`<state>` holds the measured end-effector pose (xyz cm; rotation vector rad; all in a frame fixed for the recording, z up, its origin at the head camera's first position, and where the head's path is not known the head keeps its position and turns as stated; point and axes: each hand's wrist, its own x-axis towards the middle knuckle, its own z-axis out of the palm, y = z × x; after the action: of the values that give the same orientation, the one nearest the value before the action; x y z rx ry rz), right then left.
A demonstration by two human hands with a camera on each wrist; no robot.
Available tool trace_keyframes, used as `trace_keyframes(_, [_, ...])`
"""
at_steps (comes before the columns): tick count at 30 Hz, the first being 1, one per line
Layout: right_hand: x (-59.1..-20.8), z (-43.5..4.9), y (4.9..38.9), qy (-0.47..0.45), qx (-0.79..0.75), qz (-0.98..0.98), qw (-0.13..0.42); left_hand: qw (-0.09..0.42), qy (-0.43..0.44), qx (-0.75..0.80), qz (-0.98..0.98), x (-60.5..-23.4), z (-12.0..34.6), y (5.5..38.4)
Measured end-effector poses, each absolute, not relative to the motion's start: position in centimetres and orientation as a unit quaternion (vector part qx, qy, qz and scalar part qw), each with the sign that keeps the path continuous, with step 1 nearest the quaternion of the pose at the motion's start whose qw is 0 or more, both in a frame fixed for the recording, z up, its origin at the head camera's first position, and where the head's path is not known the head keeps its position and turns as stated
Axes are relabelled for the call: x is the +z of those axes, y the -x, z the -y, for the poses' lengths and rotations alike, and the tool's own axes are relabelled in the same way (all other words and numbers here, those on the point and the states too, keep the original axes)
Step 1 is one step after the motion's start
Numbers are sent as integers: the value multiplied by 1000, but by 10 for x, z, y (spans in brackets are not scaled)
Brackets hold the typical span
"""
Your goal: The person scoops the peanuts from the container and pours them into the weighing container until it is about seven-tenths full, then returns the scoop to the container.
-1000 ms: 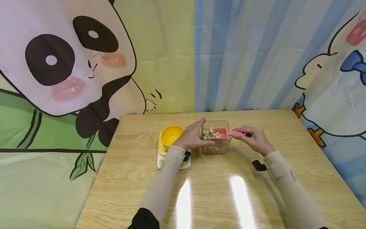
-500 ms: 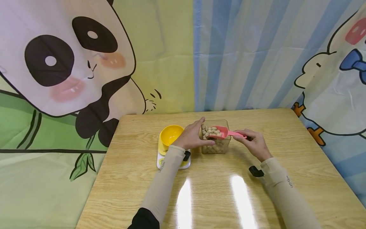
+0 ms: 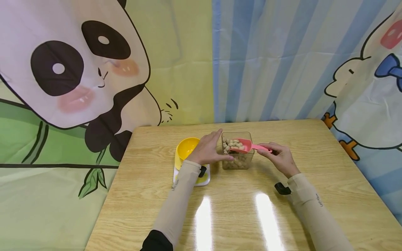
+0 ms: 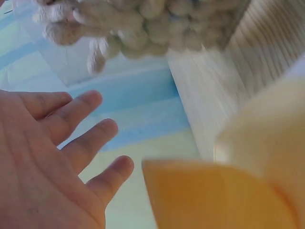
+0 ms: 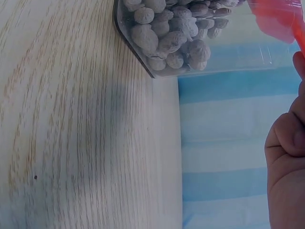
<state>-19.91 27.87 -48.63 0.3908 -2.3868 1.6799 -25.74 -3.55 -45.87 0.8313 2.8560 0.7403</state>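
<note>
A clear square container (image 3: 237,164) of unshelled peanuts (image 5: 174,38) stands on the table. My right hand (image 3: 280,158) grips the handle of a pink scoop (image 3: 248,145), whose bowl lies in the container's mouth against the peanuts. How many peanuts sit in the bowl is hard to tell. Beside the container's left wall, my left hand (image 3: 207,150) has its fingers spread and fairly straight. The left wrist view shows those fingertips (image 4: 107,128) apart from the wall and holding nothing. A yellow bowl (image 3: 185,148), partly hidden by my left hand, rests on a yellow-and-white kitchen scale (image 3: 177,175).
The wooden table (image 3: 138,198) reaches back to a printed cloth backdrop (image 3: 188,69) with a panda and blue stripes. Two bright light reflections lie on the tabletop in front. Black wrist-camera mounts (image 3: 282,188) stick out near both wrists.
The scoop bowl has tilted and its handle end has dropped slightly, with my right wrist shifting left. Peanuts at the container's mouth are rearranged. My left hand has drawn slightly left from the container.
</note>
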Motion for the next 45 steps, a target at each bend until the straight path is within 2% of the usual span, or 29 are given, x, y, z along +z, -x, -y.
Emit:
trace_keyframes(11, [-469, -273, 192, -141, 571, 804, 93, -7, -256, 206, -944, -443, 76, 251])
trace_keyframes(20, [-472, -274, 193, -137, 571, 805, 89, -25, -202, 206, -957, -454, 123, 251])
trace_keyframes(30, [-469, -273, 191, -148, 560, 809, 96, -19, -141, 238, -961, -474, 156, 243])
trace_keyframes(45, [-460, -271, 195, -140, 555, 812, 110, 4, -127, 257, -958, -490, 160, 240])
